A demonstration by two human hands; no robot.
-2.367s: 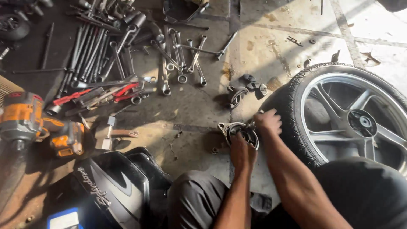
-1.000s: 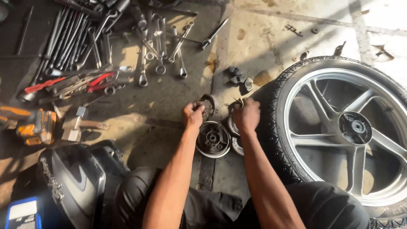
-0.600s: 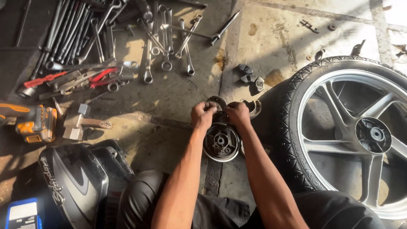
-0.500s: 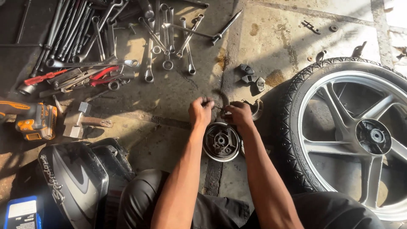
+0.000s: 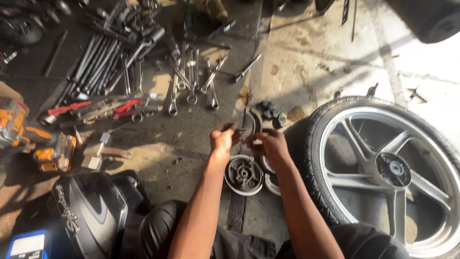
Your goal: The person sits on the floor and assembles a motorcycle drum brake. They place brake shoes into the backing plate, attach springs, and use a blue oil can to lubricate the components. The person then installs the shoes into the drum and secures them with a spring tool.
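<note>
Gripping a curved brake shoe — both hands, left hand and right hand, raised above the drum plate.

One head-worn camera looks steeply down, close over the workshop floor.

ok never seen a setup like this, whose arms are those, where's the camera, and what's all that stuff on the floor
No machine here: these are a person's two bare arms, filmed by a camera worn on their head, looking down at a workshop floor. The left hand and right hand together hold a curved metal part, possibly a brake shoe, above a round drum plate lying on the concrete floor. To the right lies a motorcycle wheel with tyre and silver spokes. Farther up is a spread of wrenches, with red-handled pliers to their left. At far left sit an orange power tool and a small hammer.
</note>
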